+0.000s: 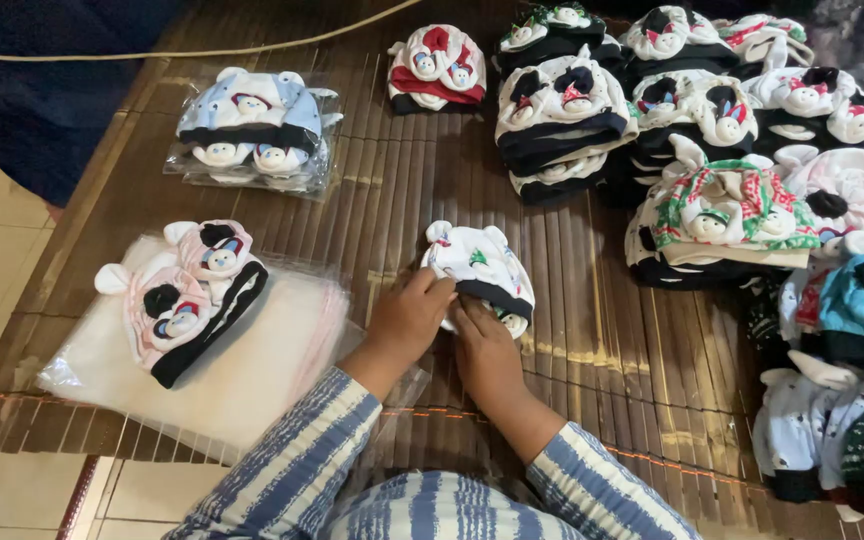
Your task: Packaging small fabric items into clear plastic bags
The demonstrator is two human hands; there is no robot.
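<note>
both hands on a white baby hat at mid-mat

our left hand (407,318) and right hand (482,345) grip the hat (480,270); bare mat (392,190) lies ahead, hat piles (712,200) crowd the right edge.

Both hands side by side, left hand (407,318) and right hand (484,352), fingers seemingly curled, striped-sleeved forearms converging.

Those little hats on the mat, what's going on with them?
A person in striped sleeves has both hands, left and right, on a small white baby hat with a dark band, lying on a bamboo mat. To the left, pink hats rest on a stack of clear bags, and a bagged blue set lies beyond. Piles of loose hats fill the right side.
</note>
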